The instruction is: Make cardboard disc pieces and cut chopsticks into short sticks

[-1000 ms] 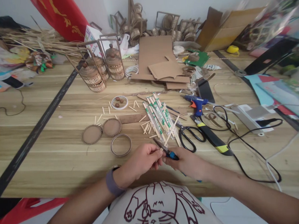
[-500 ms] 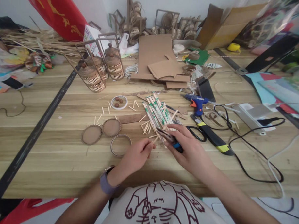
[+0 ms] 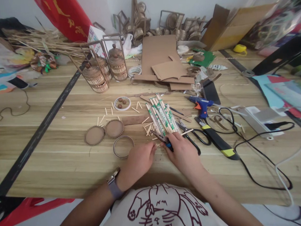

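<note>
Low and centre in the frame, just left of the middle, the left hand (image 3: 138,161) rests on the counter (image 3: 55,162) with its fingertips pinched on a short pale stick piece (image 3: 155,145); the piece is small and partly hidden, so how firmly it is gripped cannot be told. Immediately to its right, the right hand (image 3: 182,151) has its grip closed around small blue-handled cutters (image 3: 163,141), whose dark blades point up-left toward the stick and the loose offcuts (image 3: 148,128) scattered above. Above both hands lies the bundle of wrapped chopsticks (image 3: 161,116), and further right the black scissors (image 3: 194,137) and the glue gun (image 3: 201,104).

To cut cleanly, it seems wise to hold the stick flat against the counter, set the blades square across it rather than slanted, and keep the left fingertips back from the cutting line. A short, firm squeeze should help prevent splintering, and cupping the free end would stop the offcut flying among the others.
</note>
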Demonstrator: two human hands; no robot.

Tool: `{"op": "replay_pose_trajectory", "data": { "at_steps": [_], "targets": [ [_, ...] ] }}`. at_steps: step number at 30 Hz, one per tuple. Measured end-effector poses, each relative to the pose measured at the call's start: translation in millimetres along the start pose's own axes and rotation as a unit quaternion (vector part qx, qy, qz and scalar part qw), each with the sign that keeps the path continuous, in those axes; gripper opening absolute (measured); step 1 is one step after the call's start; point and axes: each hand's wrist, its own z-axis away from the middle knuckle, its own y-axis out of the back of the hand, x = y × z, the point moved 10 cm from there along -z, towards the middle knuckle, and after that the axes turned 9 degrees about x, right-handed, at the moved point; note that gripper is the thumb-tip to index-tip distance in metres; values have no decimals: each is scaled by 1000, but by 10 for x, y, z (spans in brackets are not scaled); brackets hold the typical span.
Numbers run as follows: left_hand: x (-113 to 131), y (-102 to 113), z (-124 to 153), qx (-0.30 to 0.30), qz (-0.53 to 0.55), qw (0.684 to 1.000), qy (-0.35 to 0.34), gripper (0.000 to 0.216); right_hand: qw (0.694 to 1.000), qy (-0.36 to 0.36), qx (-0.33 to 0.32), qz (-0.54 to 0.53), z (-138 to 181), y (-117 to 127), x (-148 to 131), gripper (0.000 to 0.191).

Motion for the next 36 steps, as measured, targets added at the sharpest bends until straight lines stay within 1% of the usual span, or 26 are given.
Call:
{"op": "replay_pose_trajectory", "data": {
  "at_steps": [2, 4, 6, 8, 10, 11, 13, 15, 17, 19, 22, 25, 31, 36],
  "targets": [
    [-14, -17, -11, 3, -5, 1000, 16, 30, 1000, -9, 6, 18, -4, -7, -7, 16],
    [-33, 10, -29, 11, 9, 999, 34, 27, 1000, -22, 10, 8, -24, -5, 23, 15],
    [-20, 55, -51, 5, 53, 998, 30, 26, 998, -35, 3, -55, -59, 5, 87, 14],
    [27, 56, -59, -43, 137, 990, 12, 28, 987, -39, -21, -157, -97, 29, 146, 14],
    [59, -1, -32, -123, 258, 958, 24, 29, 966, -33, -57, -252, -124, 79, 180, 17],
    [67, -15, -23, -148, 315, 937, 38, 30, 955, -34, -69, -285, -134, 120, 201, 17],
    [58, -36, -26, -167, 407, 895, 78, 32, 940, -47, -79, -328, -149, 209, 248, 17],
    [32, -75, -43, -163, 453, 868, 122, 33, 934, -63, -85, -342, -154, 267, 271, 17],
    [24, -133, -55, -161, 463, 857, 157, 32, 933, -69, -98, -339, -148, 272, 245, 16],
    [54, -178, -69, -165, 455, 859, 167, 31, 933, -65, -120, -334, -131, 231, 179, 15],
    [121, -221, -86, -182, 443, 864, 152, 35, 934, -65, -136, -324, -107, 147, 123, 17],
    [143, -269, -84, -202, 438, 865, 141, 41, 938, -80, -128, -311, -92, 87, 146, 17],
    [165, -334, -77, -224, 445, 859, 120, 55, 940, -73, -133, -307, -60, 24, 107, 16],
    [153, -390, -56, -247, 447, 852, 113, 57, 936, -76, -142, -313, -56, 4, 55, 18]
  ]
}}
